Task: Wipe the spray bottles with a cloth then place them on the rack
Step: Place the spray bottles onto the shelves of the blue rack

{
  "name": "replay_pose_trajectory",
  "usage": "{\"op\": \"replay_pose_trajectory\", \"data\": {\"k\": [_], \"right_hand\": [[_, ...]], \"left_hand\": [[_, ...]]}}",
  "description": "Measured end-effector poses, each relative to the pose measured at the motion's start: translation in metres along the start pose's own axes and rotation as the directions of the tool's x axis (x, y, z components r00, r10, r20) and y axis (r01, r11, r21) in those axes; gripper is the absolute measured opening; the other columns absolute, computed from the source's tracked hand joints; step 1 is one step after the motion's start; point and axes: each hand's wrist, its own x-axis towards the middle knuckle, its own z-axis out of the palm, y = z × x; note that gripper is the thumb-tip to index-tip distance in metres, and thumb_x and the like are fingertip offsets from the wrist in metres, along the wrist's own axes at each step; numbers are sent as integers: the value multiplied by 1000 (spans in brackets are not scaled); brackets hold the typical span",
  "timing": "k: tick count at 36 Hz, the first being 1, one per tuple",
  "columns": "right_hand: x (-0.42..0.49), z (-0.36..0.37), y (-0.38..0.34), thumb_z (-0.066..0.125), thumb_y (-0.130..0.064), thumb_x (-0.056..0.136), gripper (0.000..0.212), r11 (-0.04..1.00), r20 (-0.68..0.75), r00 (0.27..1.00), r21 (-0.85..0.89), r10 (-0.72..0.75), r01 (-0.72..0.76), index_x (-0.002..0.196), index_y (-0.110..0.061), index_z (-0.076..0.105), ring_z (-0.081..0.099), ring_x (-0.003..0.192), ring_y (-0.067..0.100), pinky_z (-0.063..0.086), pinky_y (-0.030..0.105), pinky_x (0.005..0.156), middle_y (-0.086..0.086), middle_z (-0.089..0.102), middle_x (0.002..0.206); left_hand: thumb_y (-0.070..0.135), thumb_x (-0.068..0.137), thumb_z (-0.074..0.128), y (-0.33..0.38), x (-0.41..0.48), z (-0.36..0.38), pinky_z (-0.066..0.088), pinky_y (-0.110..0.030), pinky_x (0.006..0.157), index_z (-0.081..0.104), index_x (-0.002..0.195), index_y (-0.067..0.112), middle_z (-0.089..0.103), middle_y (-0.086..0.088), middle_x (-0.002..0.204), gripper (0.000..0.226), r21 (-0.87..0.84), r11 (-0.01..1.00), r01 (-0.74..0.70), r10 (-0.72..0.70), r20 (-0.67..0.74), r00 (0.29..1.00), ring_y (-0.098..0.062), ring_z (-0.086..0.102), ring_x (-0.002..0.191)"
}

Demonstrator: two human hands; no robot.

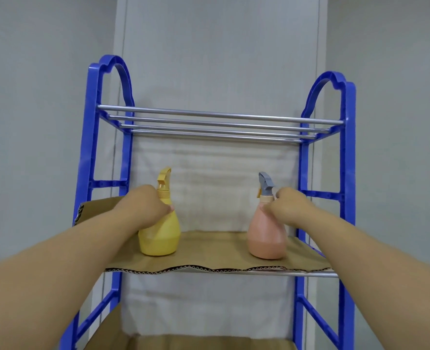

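Two spray bottles stand upright on the cardboard-lined middle shelf of a blue rack. The yellow spray bottle is on the left, and my left hand grips its neck from the left. The pink spray bottle, with a grey trigger head, stands on the right, and my right hand grips its neck just below the trigger. No cloth is in view.
The rack's top shelf is made of bare metal rods. A lower shelf is also lined with cardboard. A loose cardboard flap sticks out at the left side of the rack. A grey wall stands behind.
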Motion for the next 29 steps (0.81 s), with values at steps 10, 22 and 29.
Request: {"op": "replay_pose_trajectory", "data": {"k": [10, 22, 29], "right_hand": [[-70, -41, -2, 57, -37, 90, 25, 888, -56, 978, -431, -201, 158, 95, -14, 62, 63, 81, 24, 52, 35, 67, 5, 65, 88], [-208, -41, 13, 58, -48, 88, 30, 860, 192, 932, -362, -307, 358, 107, -26, 63, 59, 93, 17, 52, 39, 85, -9, 66, 98], [-300, -7, 41, 58, -52, 87, 28, 900, 361, 890, -224, -279, 374, 107, -32, 60, 57, 86, 8, 51, 32, 82, -16, 65, 97]], "left_hand": [[47, 86, 61, 6, -70, -35, 54, -35, 77, 64, 94, 9, 68, -9, 90, 38, 193, 972, -131, 125, 45, 991, -21, 64, 84], [55, 79, 60, -6, -231, -65, 54, -33, 74, 65, 75, 32, 64, 15, 79, 24, 157, 935, -319, 297, 147, 944, -3, 58, 77], [66, 71, 59, -40, -330, -56, 47, -19, 59, 67, 73, 35, 66, 20, 65, 32, -130, 956, -265, 276, 76, 958, 9, 59, 70]]}}
